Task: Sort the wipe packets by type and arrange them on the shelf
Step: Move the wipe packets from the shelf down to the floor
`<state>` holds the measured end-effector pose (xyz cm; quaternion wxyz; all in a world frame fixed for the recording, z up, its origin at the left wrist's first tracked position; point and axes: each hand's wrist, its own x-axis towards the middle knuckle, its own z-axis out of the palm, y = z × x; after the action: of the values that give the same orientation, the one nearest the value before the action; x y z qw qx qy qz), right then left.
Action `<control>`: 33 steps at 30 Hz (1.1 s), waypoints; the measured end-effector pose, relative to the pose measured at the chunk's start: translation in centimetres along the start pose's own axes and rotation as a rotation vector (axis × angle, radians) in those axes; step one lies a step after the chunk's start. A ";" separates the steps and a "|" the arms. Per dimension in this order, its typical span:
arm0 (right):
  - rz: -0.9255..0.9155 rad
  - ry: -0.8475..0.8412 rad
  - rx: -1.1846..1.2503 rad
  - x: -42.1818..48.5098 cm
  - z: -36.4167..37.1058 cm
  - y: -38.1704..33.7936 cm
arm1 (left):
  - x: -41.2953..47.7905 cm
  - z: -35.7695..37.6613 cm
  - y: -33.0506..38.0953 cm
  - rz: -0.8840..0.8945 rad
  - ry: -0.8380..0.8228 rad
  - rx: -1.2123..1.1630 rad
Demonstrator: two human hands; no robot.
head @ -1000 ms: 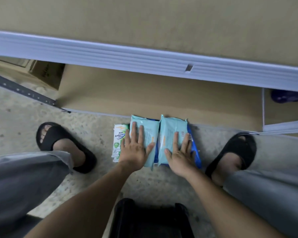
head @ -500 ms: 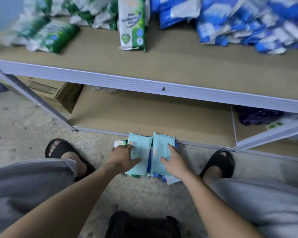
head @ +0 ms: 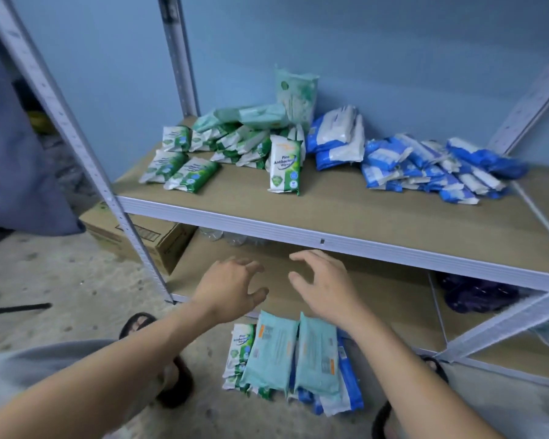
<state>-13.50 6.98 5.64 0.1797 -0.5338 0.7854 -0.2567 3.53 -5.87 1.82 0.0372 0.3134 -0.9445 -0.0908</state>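
Left hand [head: 232,288] and right hand [head: 325,289] both empty, fingers loosely spread above the floor stack [head: 273,353]. Stack mixes types; grabbing it whole risks missorting on the shelf [head: 362,213].

Green-white packets [head: 191,175], blue-white packets [head: 425,169] and teal packets [head: 271,356]; tan shelf [head: 346,210].

We are hovering our left hand [head: 232,288] and right hand [head: 327,288], both empty with fingers [head: 308,256] loosely curled, over two teal wipe packets [head: 271,353] lying on the floor [head: 61,280].
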 end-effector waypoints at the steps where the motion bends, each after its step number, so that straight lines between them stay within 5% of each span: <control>1: -0.028 0.022 -0.014 0.5 -0.8 -1.0 | 0.2 -1.4 -0.3 0.017 0.042 0.010; 9: -0.122 0.185 -0.075 7.0 -3.8 -4.3 | 2.0 -8.6 -5.0 -0.020 0.317 -0.001; 18: 0.082 0.440 0.055 15.8 -2.3 -4.3 | 5.6 -8.0 -10.7 -0.257 0.596 -0.221; 33: 0.124 0.671 0.143 18.5 0.8 -3.8 | 12.2 -6.4 -9.7 -0.492 0.577 -0.144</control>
<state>-16.98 -11.56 7.14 -0.0361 -0.3573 0.8116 -0.4608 0.22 -21.78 6.41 0.3005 0.5400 -0.7829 -0.0714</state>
